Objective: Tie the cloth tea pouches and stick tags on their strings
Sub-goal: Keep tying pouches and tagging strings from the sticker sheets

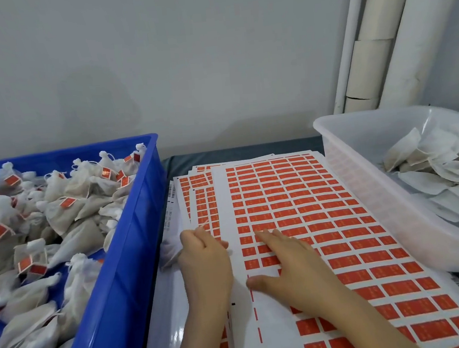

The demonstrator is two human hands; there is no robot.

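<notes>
Tag stickers [325, 220] are red rectangles in rows on a stack of white sheets, filling the middle of the table right in front of the person. A few rows near the bottom left have already been peeled off.

Both hands are on that stack. The right hand [290, 260] lies flat on the top sheet, fingers straight and slightly spread, fingertips on the red tags and thumb out on the bare white part. It isn't gripping anything. The left hand [206, 263] is just beside it with its fingers curled in, thumb and forefinger pinching a thin pale string [203, 224] that pokes up past the fingertips. A bit of white cloth [170, 252] peeks out at the hand's left side, probably a pouch, but I can't really tell.

On the left, touching the sheets, there's a blue crate [125, 268] heaped with tied pouches [67, 217], lots of them with red tags on. On the right is a clear plastic tub [364, 189] holding flat pouches [440, 164] with no tags.

Further back there's a strip of dark table [182, 160], then a plain grey wall [155, 54] — cardboard tubes [371, 62] and white pipes [420, 43] lean in the right corner.
</notes>
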